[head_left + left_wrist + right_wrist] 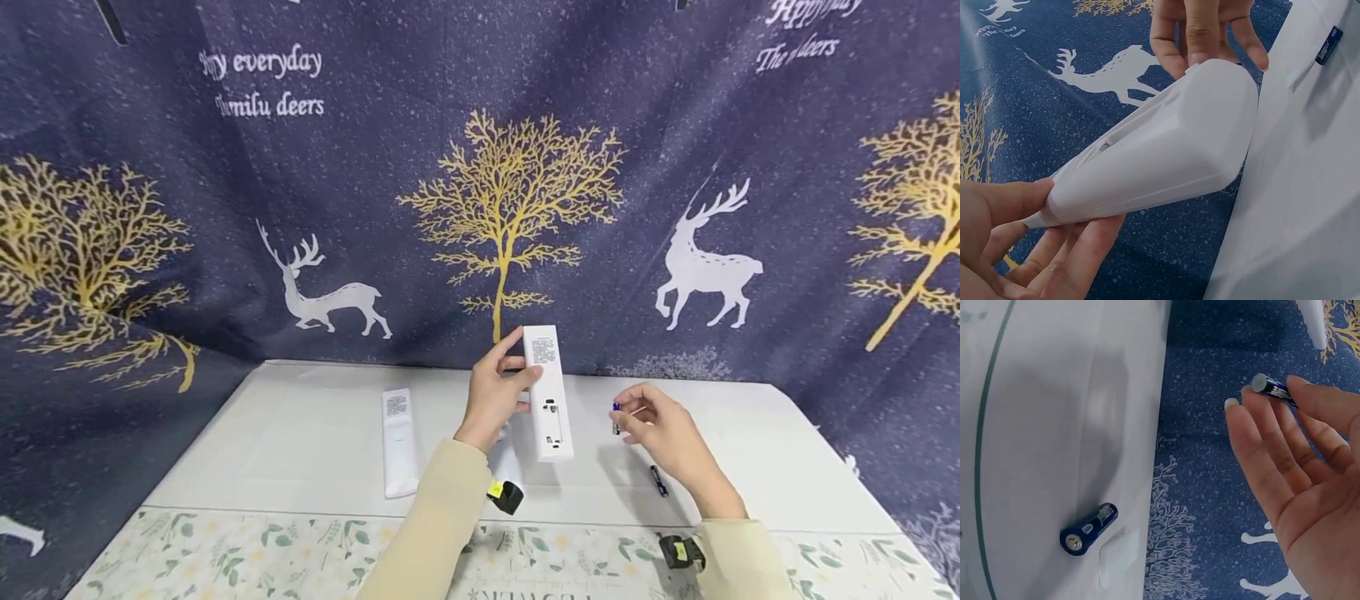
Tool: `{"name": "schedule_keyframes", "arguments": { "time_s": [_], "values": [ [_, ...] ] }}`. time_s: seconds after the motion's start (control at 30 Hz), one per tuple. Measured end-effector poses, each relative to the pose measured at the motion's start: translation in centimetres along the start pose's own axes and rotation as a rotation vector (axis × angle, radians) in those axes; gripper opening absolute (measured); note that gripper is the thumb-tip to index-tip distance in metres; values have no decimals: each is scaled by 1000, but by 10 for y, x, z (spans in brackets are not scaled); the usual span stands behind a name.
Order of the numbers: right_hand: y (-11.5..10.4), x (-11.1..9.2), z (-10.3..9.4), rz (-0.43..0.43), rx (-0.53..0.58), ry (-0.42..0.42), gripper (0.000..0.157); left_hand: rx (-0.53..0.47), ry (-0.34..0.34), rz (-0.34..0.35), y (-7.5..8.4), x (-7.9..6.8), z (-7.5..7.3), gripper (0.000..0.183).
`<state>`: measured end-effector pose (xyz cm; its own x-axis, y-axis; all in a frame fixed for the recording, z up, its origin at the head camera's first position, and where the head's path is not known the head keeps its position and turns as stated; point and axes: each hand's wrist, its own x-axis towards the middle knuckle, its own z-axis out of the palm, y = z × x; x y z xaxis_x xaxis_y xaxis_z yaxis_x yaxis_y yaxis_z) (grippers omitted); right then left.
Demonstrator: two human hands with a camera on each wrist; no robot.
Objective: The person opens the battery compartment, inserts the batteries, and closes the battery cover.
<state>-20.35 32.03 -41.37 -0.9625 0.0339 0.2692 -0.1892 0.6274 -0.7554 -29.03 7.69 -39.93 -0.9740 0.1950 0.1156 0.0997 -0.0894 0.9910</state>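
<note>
My left hand grips a white remote control near its upper end, thumb across the back and fingers behind. The remote is raised above the table with its back facing me. Its battery compartment is uncovered, and metal contacts show inside. To the right, my right hand pinches a small dark blue battery between thumb and fingertips, apart from the remote. A second blue battery lies on the table below that hand. The left wrist view shows the remote's rounded end with the right hand beyond it.
Another white remote lies back up on the white table, left of my left forearm. A pale object under that forearm is partly hidden. A floral cloth covers the near edge; a dark blue curtain hangs behind.
</note>
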Motion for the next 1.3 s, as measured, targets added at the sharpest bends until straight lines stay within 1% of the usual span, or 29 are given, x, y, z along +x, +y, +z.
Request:
{"name": "schedule_keyframes", "arguments": {
  "time_s": [0.1,0.2,0.3,0.43,0.53,0.67,0.73,0.9,0.97,1.07,1.17,1.3],
  "values": [
    [-5,1,-1,-7,8,24,21,-9,-4,10,3,0,1,69],
    [-9,1,0,-10,42,30,24,-8,-2,5,3,0,1,70],
    [-13,-1,2,-2,79,35,27,-9,0,-9,0,-2,2,70],
    [-16,-5,6,2,99,68,27,-13,-6,-8,-4,-5,2,69],
    [-19,-5,8,-34,120,104,26,-15,-3,-11,-5,-6,3,69],
    [-26,-2,11,-107,160,170,22,-30,-12,-9,-2,-5,5,70],
    [-29,-1,13,-129,172,186,21,-34,-14,-7,0,-6,4,70],
    [-38,-1,23,-138,212,149,23,-26,6,-15,1,-11,1,70],
    [-40,-3,25,-135,218,146,22,-24,2,-18,1,-13,1,70],
    [-43,-5,27,-139,222,156,21,-22,-10,-19,1,-14,2,70],
    [-44,-5,27,-152,227,152,21,-8,-6,-13,0,-15,3,69],
    [-47,-2,27,-170,219,144,21,-4,-1,-4,4,-15,3,69]
  ]
}}
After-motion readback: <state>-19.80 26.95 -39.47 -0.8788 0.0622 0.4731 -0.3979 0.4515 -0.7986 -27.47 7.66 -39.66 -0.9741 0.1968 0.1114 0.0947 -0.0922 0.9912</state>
